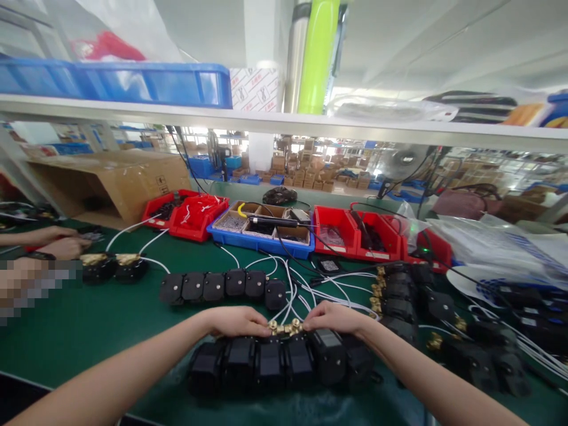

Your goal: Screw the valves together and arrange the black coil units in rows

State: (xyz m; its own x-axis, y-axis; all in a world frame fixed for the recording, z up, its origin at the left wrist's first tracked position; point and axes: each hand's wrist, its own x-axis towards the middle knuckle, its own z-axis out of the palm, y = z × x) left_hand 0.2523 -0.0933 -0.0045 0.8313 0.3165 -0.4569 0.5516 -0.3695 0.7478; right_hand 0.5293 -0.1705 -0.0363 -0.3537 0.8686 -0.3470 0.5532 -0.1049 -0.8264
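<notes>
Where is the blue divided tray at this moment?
In the head view, the blue divided tray stands slightly left of centre, between the red bins.

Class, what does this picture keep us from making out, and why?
Head view:
- Full extent of shiny brass fittings: hidden by left hand and right hand.
- Top of lime-green cylindrical bottle: cut off by upper edge.
- Print on black-and-white square label: too small, blurred.

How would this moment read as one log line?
left hand: at round brass fittings; right hand: at same fittings; nearer: row of boxy black units; beyond: blue rectangular plastic tray
</notes>
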